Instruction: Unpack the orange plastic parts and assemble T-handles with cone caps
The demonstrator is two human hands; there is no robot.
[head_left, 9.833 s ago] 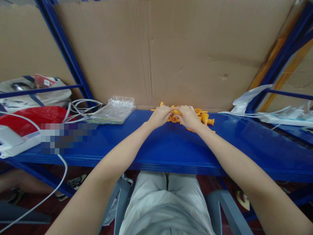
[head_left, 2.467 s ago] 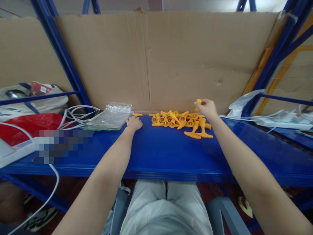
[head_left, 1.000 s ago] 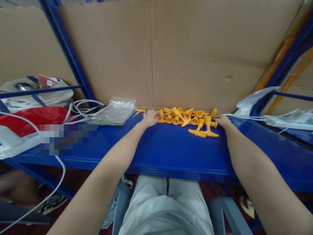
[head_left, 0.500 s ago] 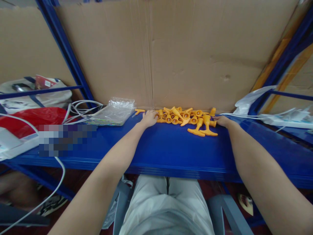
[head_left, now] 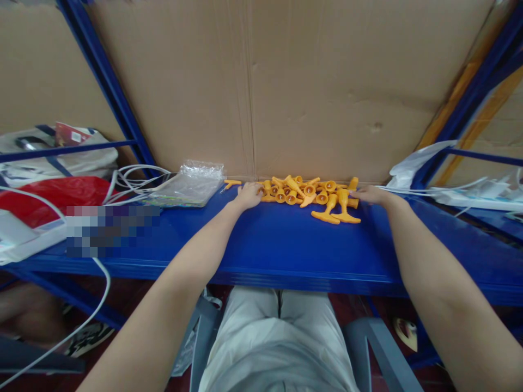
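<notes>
A heap of yellow-orange T-shaped plastic handles (head_left: 291, 191) with hollow, cup-like ends lies at the back of the blue table (head_left: 286, 245). My left hand (head_left: 248, 196) rests against the heap's left end, fingers pointing right and partly curved, gripping nothing visible. At the other end, my right hand (head_left: 370, 195) reaches in with outstretched fingers touching the outermost pieces. Two T-shaped handles (head_left: 346, 211) stick out towards me at the front right. Left of my left hand lies a separate yellow handle (head_left: 232, 182) with a thin spiral metal part beside it.
Clear plastic bags (head_left: 194, 185) lie left of the heap beside white cables (head_left: 141, 177) and a red bag (head_left: 73, 196). A cardboard sheet (head_left: 306, 92) closes off the back. Blue posts (head_left: 108, 87) stand at the sides. A white power strip (head_left: 482, 198) lies at right.
My right hand has shifted left and slightly up, onto the right end of the heap. My left hand stays at the left end. The view has tilted slightly.
</notes>
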